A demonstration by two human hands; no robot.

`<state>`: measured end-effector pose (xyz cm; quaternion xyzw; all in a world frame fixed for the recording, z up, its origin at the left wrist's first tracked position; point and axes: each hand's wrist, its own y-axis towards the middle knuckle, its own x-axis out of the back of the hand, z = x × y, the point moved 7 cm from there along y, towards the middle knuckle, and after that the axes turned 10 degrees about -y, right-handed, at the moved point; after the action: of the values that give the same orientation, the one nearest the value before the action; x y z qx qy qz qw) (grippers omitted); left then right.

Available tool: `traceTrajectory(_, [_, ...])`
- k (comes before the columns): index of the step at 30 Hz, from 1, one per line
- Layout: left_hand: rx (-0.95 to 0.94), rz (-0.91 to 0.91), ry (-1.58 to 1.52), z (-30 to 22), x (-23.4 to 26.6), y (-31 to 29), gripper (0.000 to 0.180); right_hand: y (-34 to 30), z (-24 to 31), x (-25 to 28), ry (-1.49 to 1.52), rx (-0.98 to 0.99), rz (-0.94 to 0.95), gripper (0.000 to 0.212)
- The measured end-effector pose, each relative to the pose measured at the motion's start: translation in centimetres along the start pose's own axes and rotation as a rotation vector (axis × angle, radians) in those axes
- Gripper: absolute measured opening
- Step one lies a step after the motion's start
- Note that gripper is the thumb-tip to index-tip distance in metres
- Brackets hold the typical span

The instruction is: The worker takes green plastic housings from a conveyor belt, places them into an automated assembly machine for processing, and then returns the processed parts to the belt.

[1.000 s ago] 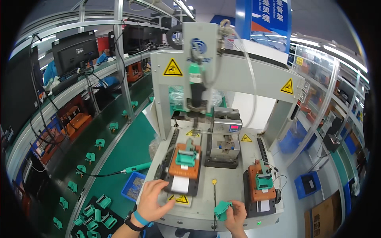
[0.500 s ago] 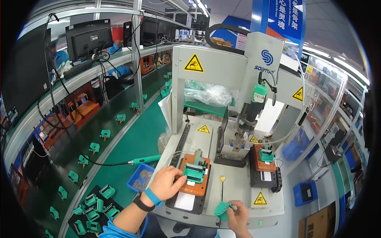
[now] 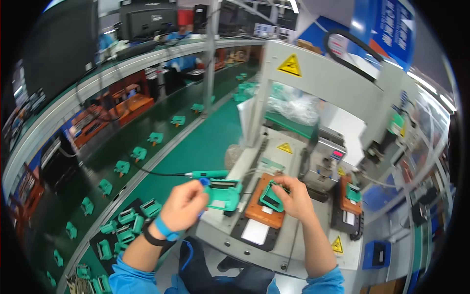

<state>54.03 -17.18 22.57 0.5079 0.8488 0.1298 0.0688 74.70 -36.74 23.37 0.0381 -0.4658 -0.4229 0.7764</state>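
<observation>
My left hand [image 3: 182, 208] is closed on a green plastic housing [image 3: 226, 197] with a dark strip along its top, held up left of the near fixture. Farther right, my right hand [image 3: 296, 197] grips a second green housing [image 3: 269, 202] at the orange fixture block [image 3: 258, 211]. That housing is tilted; whether it is fully seated cannot be seen. A white label sheet [image 3: 255, 232] lies on the fixture's dark base. Another orange fixture [image 3: 349, 204] to the right bears a green housing [image 3: 353, 193].
A grey gantry machine [image 3: 318, 73] stands over both fixtures, its green-topped driver head [image 3: 395, 123] at the right. Left are a green-handled tool [image 3: 209, 174], a conveyor [image 3: 161, 164] carrying several housings, and a pile of housings [image 3: 128, 226]. A blue bin [image 3: 376, 255] sits at lower right.
My left hand has lifted a housing off the near fixture and moved it left. My right hand has brought its housing up from the front edge to that fixture. The driver head has shifted right.
</observation>
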Motion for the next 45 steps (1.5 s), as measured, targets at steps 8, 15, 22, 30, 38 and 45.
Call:
traceTrajectory(8, [-0.046,-0.823,0.048,1.0,25.6,-13.3,0.02,0.7,0.3,-1.9,-0.277,0.147,0.177,0.014])
traceTrajectory(15, [0.214,-1.661,0.537,6.3,45.1,-35.8,0.025,-1.6,-0.5,-2.5,-0.333,0.222,0.38,0.056])
traceTrajectory(22, [0.749,-2.206,0.596,8.5,46.5,-50.2,0.038,-5.6,1.4,0.3,-0.412,0.225,0.195,0.056])
traceTrajectory(30, [0.721,-1.822,0.768,12.2,48.5,-45.8,0.069,-7.9,3.3,3.4,-0.459,0.236,0.014,0.047])
traceTrajectory(38, [0.82,-1.538,0.787,11.9,46.3,-33.9,0.076,-9.1,2.5,3.2,-0.45,0.217,0.032,0.049])
traceTrajectory(45, [0.473,-1.548,0.727,12.5,46.8,-30.4,0.05,-9.3,4.5,3.0,-0.402,0.281,0.04,0.047])
